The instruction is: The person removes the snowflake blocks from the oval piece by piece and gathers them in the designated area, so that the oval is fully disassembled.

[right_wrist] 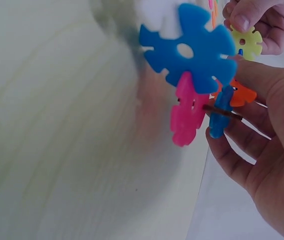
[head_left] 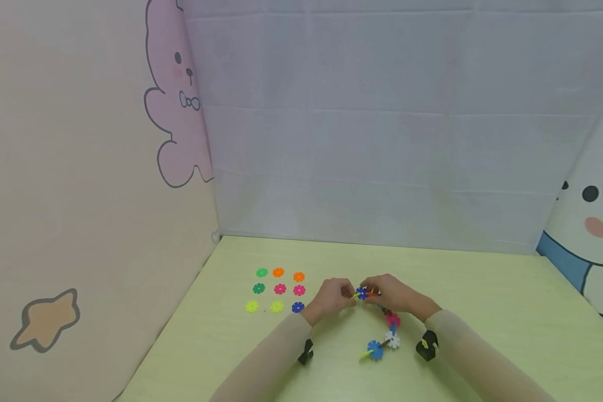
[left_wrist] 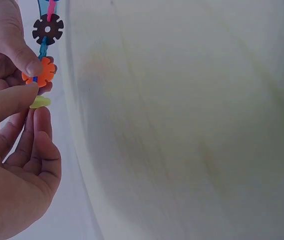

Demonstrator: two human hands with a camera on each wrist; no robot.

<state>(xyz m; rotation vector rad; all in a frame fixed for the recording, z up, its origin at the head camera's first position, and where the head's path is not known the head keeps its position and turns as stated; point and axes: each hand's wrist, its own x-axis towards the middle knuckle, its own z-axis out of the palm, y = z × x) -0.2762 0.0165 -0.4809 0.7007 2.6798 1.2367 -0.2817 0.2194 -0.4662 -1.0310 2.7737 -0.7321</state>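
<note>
My left hand (head_left: 335, 296) pinches a yellow notched plastic disc (right_wrist: 246, 42) between thumb and fingertips. My right hand (head_left: 391, 292) grips an orange disc (left_wrist: 45, 72) close beside it. Between the two hands in the head view sits a dark blue disc (head_left: 362, 293), right against the yellow one. From the right hand a chain of interlocked discs curves toward the front of the table. It includes a brown disc (left_wrist: 48, 29), a pink disc (right_wrist: 187, 112), a white disc (head_left: 392, 339) and a blue disc (head_left: 375, 350), with another yellow disc (head_left: 365, 355) at its near end.
Loose discs lie flat in rows on the pale wooden table (head_left: 206, 346) left of the hands, among them a green disc (head_left: 262, 272), an orange disc (head_left: 298, 277) and a dark blue disc (head_left: 297, 307) near the left wrist. A white cloth (head_left: 382, 139) hangs behind the table.
</note>
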